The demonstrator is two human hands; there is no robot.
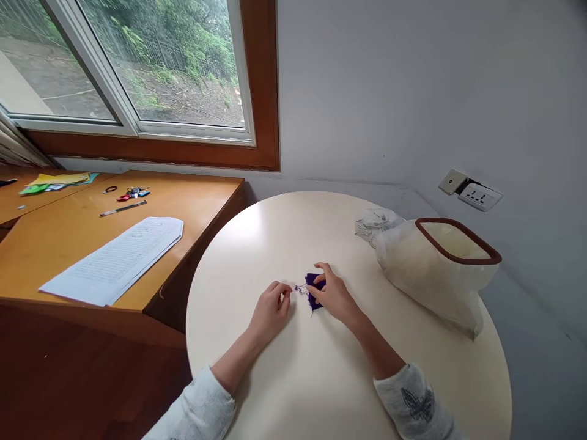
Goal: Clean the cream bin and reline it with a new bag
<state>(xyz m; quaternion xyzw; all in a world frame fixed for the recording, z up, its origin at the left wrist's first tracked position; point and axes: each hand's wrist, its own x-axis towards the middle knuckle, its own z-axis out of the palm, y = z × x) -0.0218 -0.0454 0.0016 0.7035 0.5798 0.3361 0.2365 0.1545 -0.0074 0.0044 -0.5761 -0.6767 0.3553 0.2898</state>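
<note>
A small piece of purple fabric (315,303) with frayed edges lies on the round table (257,244). My right hand (337,297) rests over it, thumb and fingertips holding the piece against the tabletop, covering part of it. Loose purple threads (300,289) trail from its left edge toward my left hand (274,310). The left thumb and index finger are pinched together at the end of these threads. The strand between those fingertips is too fine to make out clearly.
A whitish bag (426,281) with a brown rim stands at the table's right, beside crumpled clear plastic (373,223). On the wooden desk (202,201) at left lie printed sheets (119,260), a pen (123,208), keys (135,193) and coloured papers (59,179). A wall socket (479,195) is at right.
</note>
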